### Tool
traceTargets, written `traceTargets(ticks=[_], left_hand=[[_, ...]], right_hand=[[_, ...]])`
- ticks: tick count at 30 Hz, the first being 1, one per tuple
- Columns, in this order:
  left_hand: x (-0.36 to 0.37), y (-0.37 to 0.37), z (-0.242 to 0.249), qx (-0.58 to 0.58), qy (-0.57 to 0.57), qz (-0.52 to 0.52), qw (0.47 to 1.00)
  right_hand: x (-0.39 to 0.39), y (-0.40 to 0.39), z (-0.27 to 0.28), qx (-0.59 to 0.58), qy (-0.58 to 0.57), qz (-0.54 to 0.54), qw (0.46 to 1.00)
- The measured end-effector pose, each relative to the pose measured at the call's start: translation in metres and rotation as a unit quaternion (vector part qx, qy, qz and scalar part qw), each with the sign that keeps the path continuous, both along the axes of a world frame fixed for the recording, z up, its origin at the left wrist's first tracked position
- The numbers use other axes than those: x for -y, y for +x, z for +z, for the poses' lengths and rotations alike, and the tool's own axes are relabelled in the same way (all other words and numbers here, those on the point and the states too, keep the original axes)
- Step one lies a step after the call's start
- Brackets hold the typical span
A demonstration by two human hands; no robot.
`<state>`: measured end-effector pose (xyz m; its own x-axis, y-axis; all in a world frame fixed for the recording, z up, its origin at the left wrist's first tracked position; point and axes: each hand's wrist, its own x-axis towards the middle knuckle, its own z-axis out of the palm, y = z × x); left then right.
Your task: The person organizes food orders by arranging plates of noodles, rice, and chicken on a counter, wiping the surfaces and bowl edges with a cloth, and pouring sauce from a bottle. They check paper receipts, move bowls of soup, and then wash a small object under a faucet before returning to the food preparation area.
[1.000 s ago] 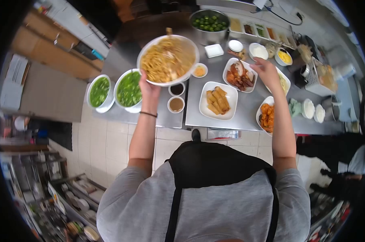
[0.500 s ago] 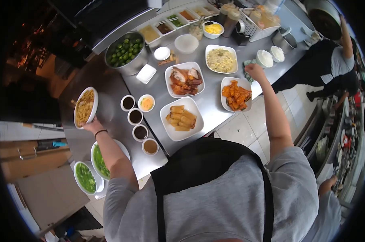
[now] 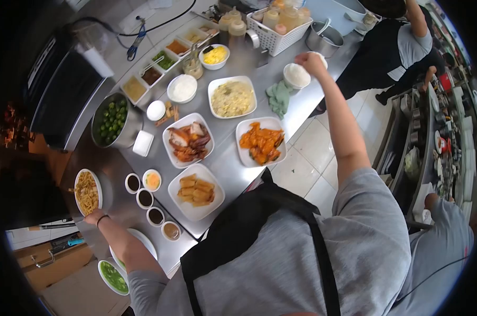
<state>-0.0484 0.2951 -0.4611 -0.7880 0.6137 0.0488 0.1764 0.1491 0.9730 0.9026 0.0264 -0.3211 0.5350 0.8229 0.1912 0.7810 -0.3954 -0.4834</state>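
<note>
My left hand grips the near rim of a white bowl of noodles at the left of the steel table. My right hand, its fingers curled, is at the far edge of a bowl of rice. A second white bowl shows partly behind it. What those fingers hold, if anything, I cannot make out. A crumpled green cloth lies beside the rice. Nearer to me are square bowls of orange saucy pieces, fried rice, roast meat and fried rolls.
Several sauce cups line the table near my left arm, beside bowls of green soup. A pot of green limes and a white basket of bottles stand farther back. A person works at the right.
My right hand has left the green cloth and moved to the rice bowls. My left hand stays on the noodle bowl, which now looks flatter on the table. The view has turned.
</note>
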Motion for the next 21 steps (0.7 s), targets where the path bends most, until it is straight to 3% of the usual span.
traceTargets(ticks=[1,3,5,7,10,11,13,14,15,16,17,18,19,20,21], left_hand=[[0.004,-0.006,0.000,-0.037,0.045,-0.013,0.998],[0.044,0.071,0.057,0.096,0.148,0.028,0.984],[0.091,0.164,0.103,0.163,0.191,-0.003,0.968],[0.134,0.268,0.130,0.180,0.165,-0.095,0.965],[0.193,0.410,0.115,0.076,0.061,-0.328,0.940],[0.207,0.452,0.105,0.055,0.030,-0.395,0.917],[0.235,0.538,0.118,0.030,-0.066,-0.485,0.871],[0.236,0.553,0.111,-0.066,-0.075,-0.493,0.864],[0.237,0.563,0.099,-0.163,-0.086,-0.498,0.847],[0.234,0.569,0.090,-0.183,-0.093,-0.493,0.845],[0.233,0.574,0.090,-0.186,-0.096,-0.492,0.845],[0.231,0.580,0.090,-0.167,-0.127,-0.470,0.857],[0.229,0.583,0.088,-0.148,-0.159,-0.447,0.868],[0.224,0.578,0.077,-0.118,-0.186,-0.452,0.864],[0.222,0.582,0.072,-0.119,-0.189,-0.448,0.866]], right_hand=[[0.004,0.024,0.011,0.039,0.033,-0.023,0.998],[0.006,0.090,0.021,0.039,0.044,-0.129,0.990],[0.003,0.139,0.030,0.039,0.024,-0.247,0.968],[-0.014,0.192,0.012,0.014,-0.001,-0.318,0.948],[-0.050,0.227,-0.007,-0.067,-0.026,-0.342,0.937],[-0.060,0.224,-0.003,-0.087,-0.035,-0.319,0.943],[-0.105,0.296,-0.064,-0.019,-0.127,-0.239,0.962],[-0.106,0.301,-0.053,-0.021,-0.129,-0.233,0.964],[-0.102,0.298,-0.029,-0.064,-0.216,-0.190,0.956],[-0.098,0.295,-0.012,-0.106,-0.300,-0.146,0.937],[-0.097,0.311,-0.009,-0.094,-0.271,-0.160,0.944],[-0.086,0.309,0.023,-0.053,-0.334,-0.102,0.936],[-0.082,0.334,0.019,-0.054,-0.282,-0.091,0.954],[-0.065,0.322,0.050,0.011,-0.307,-0.065,0.949],[-0.059,0.349,0.044,0.095,-0.348,-0.010,0.933]])
